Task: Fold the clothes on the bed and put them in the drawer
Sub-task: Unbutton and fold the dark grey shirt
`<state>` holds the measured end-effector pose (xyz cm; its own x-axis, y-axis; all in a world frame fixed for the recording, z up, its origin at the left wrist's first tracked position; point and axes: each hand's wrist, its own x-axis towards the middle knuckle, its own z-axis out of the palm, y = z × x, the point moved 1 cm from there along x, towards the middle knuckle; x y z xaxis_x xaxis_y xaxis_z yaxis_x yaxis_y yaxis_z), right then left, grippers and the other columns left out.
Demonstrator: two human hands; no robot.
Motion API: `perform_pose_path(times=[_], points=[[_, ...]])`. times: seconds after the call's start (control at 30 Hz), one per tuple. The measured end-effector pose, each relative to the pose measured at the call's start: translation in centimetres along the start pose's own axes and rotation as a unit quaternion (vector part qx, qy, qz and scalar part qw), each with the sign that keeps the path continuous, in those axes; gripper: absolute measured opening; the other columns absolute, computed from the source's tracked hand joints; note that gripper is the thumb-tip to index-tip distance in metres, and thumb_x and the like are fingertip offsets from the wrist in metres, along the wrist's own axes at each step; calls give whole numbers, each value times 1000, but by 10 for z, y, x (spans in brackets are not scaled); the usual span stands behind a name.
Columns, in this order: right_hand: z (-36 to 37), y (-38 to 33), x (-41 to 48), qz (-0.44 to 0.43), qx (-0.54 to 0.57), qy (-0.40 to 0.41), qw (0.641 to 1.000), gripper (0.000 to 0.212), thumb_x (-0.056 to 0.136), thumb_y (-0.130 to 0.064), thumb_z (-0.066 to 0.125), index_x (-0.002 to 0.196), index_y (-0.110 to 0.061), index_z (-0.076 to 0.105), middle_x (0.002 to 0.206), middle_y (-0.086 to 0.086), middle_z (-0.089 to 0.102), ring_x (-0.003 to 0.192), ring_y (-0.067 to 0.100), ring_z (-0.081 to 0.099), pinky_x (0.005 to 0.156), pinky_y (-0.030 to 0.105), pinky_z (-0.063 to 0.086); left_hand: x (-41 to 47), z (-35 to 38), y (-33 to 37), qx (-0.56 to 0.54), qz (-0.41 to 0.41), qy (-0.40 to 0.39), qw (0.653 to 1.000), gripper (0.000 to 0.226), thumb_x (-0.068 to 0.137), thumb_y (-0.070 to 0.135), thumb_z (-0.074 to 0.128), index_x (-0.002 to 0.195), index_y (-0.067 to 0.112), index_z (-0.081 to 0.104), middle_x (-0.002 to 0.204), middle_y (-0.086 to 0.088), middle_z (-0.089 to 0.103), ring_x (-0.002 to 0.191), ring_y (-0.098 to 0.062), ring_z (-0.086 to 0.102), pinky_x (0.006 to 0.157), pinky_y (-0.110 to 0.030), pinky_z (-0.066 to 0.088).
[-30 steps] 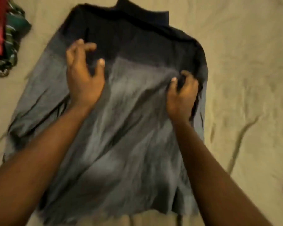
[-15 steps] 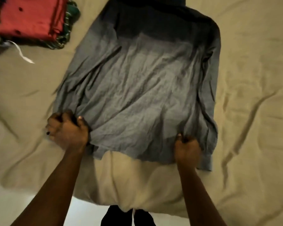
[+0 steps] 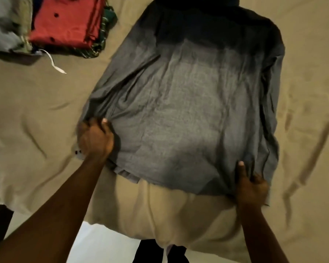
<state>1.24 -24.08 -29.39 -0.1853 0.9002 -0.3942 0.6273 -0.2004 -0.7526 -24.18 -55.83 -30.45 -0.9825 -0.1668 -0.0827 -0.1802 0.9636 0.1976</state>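
Gripping the near hem, a person's left hand (image 3: 95, 139) bunches one lower corner of a grey shirt (image 3: 188, 114), while the right hand (image 3: 250, 188) pinches the other corner, thumb on top. The shirt lies spread flat on a tan bed sheet (image 3: 36, 111), its dark collar end farthest from the hands. A stack of folded clothes (image 3: 65, 21), red on top, sits off the shirt's far left side.

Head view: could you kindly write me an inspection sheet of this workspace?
Surface: bed sheet, tan, wrinkled.
Job's things: grey shirt spread flat, collar far; red stack, folded, far left.
Clutter: white strip beside the stack; pale cloth in the far-left corner.
Hands: left hand grips the shirt's near left corner; right hand grips its near right corner.
Cables: nothing seen.
Surroundings: pale floor past the sheet's near edge.
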Motion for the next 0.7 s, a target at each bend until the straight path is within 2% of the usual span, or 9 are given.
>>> perform_pose_path(times=[0.03,0.1,0.2,0.27,0.3,0.43,0.53,0.6,0.7], points=[[0,-1,1,31,38,14,999,42,95,-38,71,68,-7,61,67,16,60,63,22,51,70,40,48,3,0,4,-6,-50,9,999,50,102,45,45,129,5,57,132,-32,51,121,-50,51,104,-57,43],[1,0,4,90,87,30,992,40,96,-37,70,66,-14,55,68,6,57,67,24,55,75,42,54,0,-1,13,52,-47,-12,998,47,98,44,54,129,10,58,137,-28,46,128,-49,44,108,-57,34],[2,-2,7,132,113,37,984,38,97,-38,68,69,-16,54,82,11,64,86,27,61,91,62,55,-5,2,16,29,-35,-2,999,42,101,39,50,120,4,64,125,-31,55,118,-48,53,102,-54,43],[2,-7,6,145,129,44,980,33,96,-40,69,73,-21,56,100,11,68,99,30,63,94,61,54,-2,2,12,-18,-84,10,996,49,106,39,40,116,0,67,116,-33,62,110,-49,59,98,-55,48],[1,-7,7,152,131,46,979,32,96,-40,69,74,-21,55,100,7,67,101,31,62,94,57,54,-1,1,13,-21,-95,10,995,50,106,40,38,118,2,67,119,-33,61,113,-49,57,100,-55,47],[-2,-4,10,130,87,59,986,37,98,-38,66,70,-17,53,82,3,59,93,30,60,90,47,54,6,-6,16,16,-76,-25,997,42,102,46,48,125,14,63,134,-27,51,125,-48,49,107,-55,40],[0,0,11,106,31,75,991,43,96,-40,66,65,-14,51,69,6,55,80,33,60,78,45,52,22,-9,16,11,-4,4,1000,34,97,45,59,115,17,65,122,-23,61,115,-45,58,100,-50,44],[2,3,9,92,22,71,993,46,93,-47,66,64,-14,51,68,11,55,73,33,58,74,46,53,31,-9,20,-16,26,-32,999,33,94,46,67,107,16,71,112,-21,70,107,-43,65,92,-46,51],[2,5,7,80,4,76,994,50,86,-54,68,64,-12,51,69,15,57,70,34,60,73,51,55,40,-9,27,-7,36,-50,998,35,96,37,66,111,6,72,114,-27,70,108,-47,66,93,-51,54]])
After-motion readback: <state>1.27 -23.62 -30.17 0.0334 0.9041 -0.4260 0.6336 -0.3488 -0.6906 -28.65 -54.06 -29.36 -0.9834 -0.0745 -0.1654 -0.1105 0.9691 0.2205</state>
